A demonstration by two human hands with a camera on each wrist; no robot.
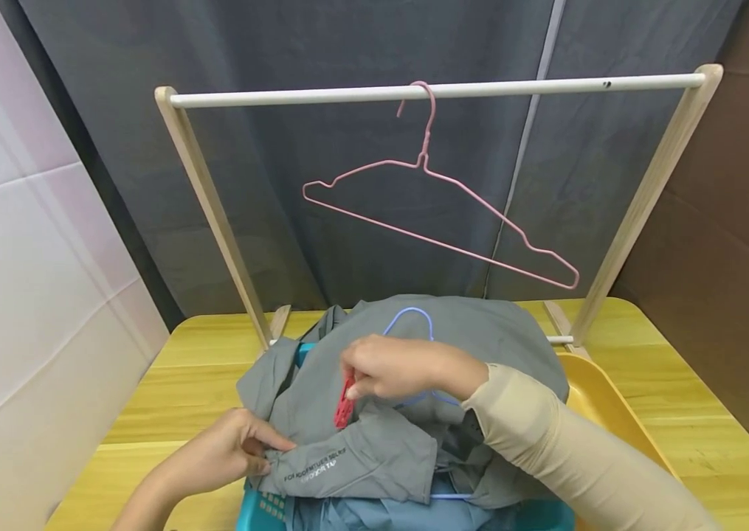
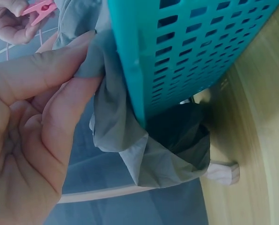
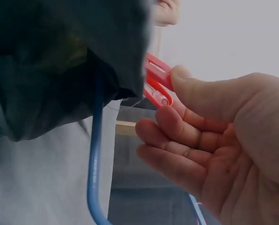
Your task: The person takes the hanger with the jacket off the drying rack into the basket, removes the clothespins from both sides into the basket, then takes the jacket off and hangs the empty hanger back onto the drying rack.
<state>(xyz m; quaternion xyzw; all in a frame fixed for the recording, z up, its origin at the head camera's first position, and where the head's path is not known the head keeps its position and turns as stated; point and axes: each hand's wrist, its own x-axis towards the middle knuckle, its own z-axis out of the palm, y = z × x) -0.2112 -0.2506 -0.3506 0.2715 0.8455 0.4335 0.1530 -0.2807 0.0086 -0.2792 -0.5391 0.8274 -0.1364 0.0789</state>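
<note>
A grey garment (image 1: 480,332) with printed lettering lies heaped over a teal basket (image 2: 144,61). My left hand (image 1: 231,450) pinches the garment's edge between thumb and forefinger, as the left wrist view shows close up. Above the cloth, my right hand (image 1: 394,366) pinches a red clothespin (image 1: 344,408) by its handle end. In the right wrist view the clothespin's far end is hidden behind cloth, so I cannot tell whether it bites the fabric. A blue hanger (image 1: 409,310) lies on the garment, partly covered by my right hand; its wire (image 3: 95,164) shows beside the cloth.
Behind the heap stands a rack with a white rail (image 1: 294,96) and wooden legs (image 1: 215,214). From the rail hangs a bare pink hanger (image 1: 427,238). A yellow tray (image 1: 606,391) sits at the right on the wooden table (image 1: 195,376). Bluish cloth (image 1: 361,515) lies under the garment.
</note>
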